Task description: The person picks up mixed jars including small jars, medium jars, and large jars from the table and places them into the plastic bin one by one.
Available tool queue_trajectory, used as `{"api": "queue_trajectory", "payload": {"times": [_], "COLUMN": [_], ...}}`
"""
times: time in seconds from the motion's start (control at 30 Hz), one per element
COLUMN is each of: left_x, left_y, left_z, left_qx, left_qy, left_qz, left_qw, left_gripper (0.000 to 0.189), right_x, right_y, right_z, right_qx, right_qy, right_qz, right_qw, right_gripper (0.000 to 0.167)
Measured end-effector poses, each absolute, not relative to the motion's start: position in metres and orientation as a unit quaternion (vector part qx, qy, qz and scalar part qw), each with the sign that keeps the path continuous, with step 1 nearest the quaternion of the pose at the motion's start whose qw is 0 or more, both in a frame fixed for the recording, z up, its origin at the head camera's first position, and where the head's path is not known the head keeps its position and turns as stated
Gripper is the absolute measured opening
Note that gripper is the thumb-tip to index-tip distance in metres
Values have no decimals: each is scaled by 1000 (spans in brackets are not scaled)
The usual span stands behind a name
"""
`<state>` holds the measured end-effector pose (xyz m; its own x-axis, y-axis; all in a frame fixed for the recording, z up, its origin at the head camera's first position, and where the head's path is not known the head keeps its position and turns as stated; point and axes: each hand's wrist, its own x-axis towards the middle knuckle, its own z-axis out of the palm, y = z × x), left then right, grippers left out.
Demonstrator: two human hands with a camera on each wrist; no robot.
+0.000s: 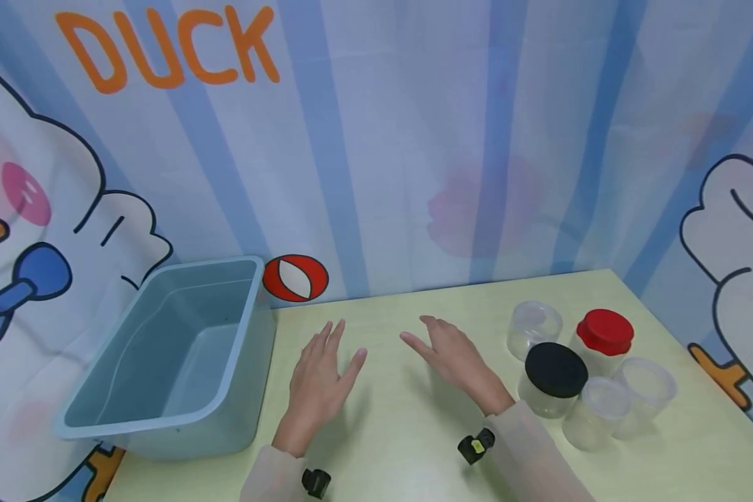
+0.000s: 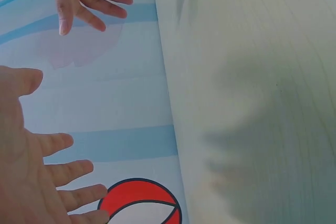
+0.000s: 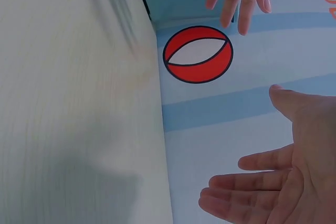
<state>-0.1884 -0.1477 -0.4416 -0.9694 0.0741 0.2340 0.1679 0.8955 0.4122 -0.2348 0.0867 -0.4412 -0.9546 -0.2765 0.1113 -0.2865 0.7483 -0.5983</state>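
Both hands hover above the pale wooden tabletop (image 1: pixel 389 418), apart from each other and holding nothing. My left hand (image 1: pixel 318 383) has its fingers straight and thumb spread, just right of a blue-grey plastic tub (image 1: pixel 245 376). In the left wrist view its palm (image 2: pixel 21 166) shows bare. My right hand (image 1: pixel 454 359) is extended likewise, its thumb toward the left hand. To its right stands a group of clear jars: one with a black lid (image 1: pixel 556 369), one with a red lid (image 1: pixel 606 332), and clear ones such as the rear jar (image 1: pixel 533 328).
The tub stands at the table's left, with its inside showing bare walls. Behind the table hangs a blue-striped curtain (image 1: pixel 401 153) printed with orange letters, cartoon ducks and a red ball (image 1: pixel 295 277). Two more clear containers (image 1: pixel 596 415) (image 1: pixel 646 390) stand at the front of the jar group.
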Motion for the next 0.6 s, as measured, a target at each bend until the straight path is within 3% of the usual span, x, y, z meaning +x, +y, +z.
{"api": "queue_trajectory", "payload": {"times": [0.6], "left_x": [-165], "left_y": [-160], "left_z": [-412], "left_qx": [-67], "left_qy": [-948], "left_qz": [-283], "left_qw": [130], "left_gripper": [65], "right_x": [-228], "right_y": [57], "right_z": [-425], "right_qx": [184], "right_qy": [-891], "right_qz": [415], "right_qw": [-2], "right_gripper": [62]}}
